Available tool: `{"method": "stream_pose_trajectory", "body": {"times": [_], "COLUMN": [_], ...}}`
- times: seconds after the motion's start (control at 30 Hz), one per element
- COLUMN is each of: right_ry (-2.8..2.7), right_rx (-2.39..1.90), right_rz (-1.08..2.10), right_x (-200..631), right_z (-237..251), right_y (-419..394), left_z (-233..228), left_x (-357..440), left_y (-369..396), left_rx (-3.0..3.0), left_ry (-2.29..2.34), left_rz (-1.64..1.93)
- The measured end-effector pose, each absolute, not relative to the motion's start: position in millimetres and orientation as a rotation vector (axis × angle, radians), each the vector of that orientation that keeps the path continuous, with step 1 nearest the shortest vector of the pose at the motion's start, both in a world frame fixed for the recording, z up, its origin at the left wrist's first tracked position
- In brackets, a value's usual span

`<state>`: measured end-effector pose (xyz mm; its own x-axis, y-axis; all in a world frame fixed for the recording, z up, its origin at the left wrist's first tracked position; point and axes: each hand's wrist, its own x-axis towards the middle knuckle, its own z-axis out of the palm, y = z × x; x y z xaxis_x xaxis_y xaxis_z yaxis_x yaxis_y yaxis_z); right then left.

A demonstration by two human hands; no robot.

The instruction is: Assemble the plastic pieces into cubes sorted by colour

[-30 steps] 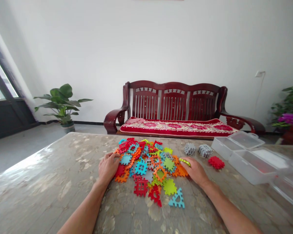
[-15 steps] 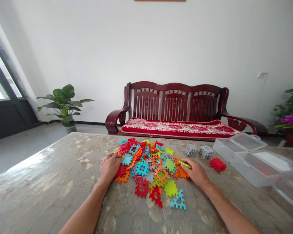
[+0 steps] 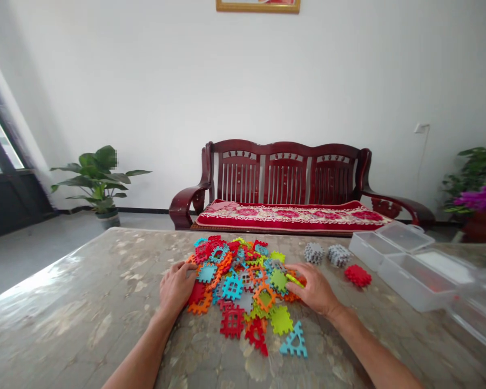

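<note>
A heap of notched plastic building tiles [image 3: 232, 287] in red, orange, blue, green and grey lies on the table. My left hand [image 3: 177, 287] rests at the heap's left edge beside a red tile [image 3: 196, 292], fingers stretched out, gripping nothing. Between the thumb and fingers of my right hand [image 3: 315, 292] is a yellow-green tile [image 3: 294, 280], seen edge-on over the heap's right side. Nearest me lie a blue triangular tile [image 3: 295, 341], a red triangular one [image 3: 256, 336] and a red window tile [image 3: 232, 322].
Two grey stacks of tiles [image 3: 314, 253] [image 3: 339, 255] and a red stack [image 3: 358, 275] stand right of the heap. Beyond them is a clear plastic box [image 3: 413, 283] with lids open. A wooden bench [image 3: 285, 178] is behind the patterned table [image 3: 85, 319].
The view has tilted up a little and shifted right. My right hand has moved slightly left over the heap with the yellow-green tile. My left hand stays at the heap's left edge.
</note>
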<state>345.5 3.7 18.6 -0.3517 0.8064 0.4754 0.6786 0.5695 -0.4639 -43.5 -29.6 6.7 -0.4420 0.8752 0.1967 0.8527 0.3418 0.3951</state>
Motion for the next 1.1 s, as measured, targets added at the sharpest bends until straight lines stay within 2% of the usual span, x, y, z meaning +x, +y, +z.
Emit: {"method": "stream_pose_trajectory", "body": {"times": [0.33,0.6,0.87,1.1], "right_ry": [-2.074,-2.44,-2.646,-2.48], "right_rx": [-1.106,-0.89,-0.896,-0.732], "right_rz": [0.335,0.106,-0.038,0.129], "right_x": [306,240,213,223], "right_z": [35,53,51,53], "right_y": [6,13,23,27], "left_z": [12,11,8,9], "left_x": [-41,-41,-42,-41], "left_y": [-32,-32,-31,-32], "left_rx": [1.615,1.633,1.626,1.619], "left_ry": [2.525,2.508,2.519,2.511], "left_rz": [0.692,0.71,0.746,0.734]}}
